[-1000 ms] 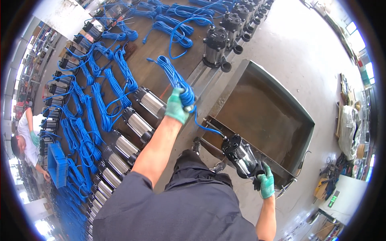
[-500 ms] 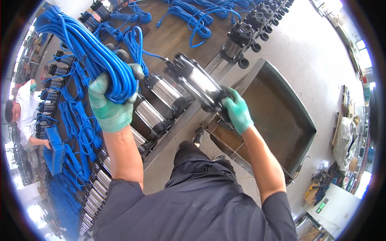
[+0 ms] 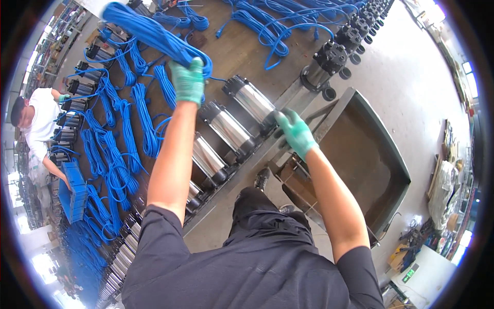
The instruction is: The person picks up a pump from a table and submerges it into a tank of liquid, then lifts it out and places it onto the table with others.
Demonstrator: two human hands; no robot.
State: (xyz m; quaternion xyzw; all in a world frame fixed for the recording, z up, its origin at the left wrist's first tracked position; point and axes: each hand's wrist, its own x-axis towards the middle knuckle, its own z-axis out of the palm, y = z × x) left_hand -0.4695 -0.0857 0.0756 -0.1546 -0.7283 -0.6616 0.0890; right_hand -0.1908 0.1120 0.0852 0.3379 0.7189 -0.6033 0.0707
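Note:
My left hand (image 3: 188,81), in a green and grey glove, is closed around a bundled coil of blue cable (image 3: 149,30) raised over the table. A thin stretch of that cable runs to a steel cylindrical pump (image 3: 253,101) with black ends, lying on the table near its edge. My right hand (image 3: 297,131), gloved alike, is beside the pump's near end with its fingers apart; whether it still touches the pump is hard to see. Two similar pumps (image 3: 229,127) lie alongside to the left.
Several more cable coils (image 3: 145,118) cover the table (image 3: 216,49). Upright pumps (image 3: 321,67) line its right edge. A dark metal trough (image 3: 360,154) stands at my right. A co-worker (image 3: 41,116) at far left has one hand at a blue crate (image 3: 73,193).
The pump has gone from my right hand's grip down onto the table, beside the others. My right hand has loosened. My left hand has carried the cable coil rightward and farther off.

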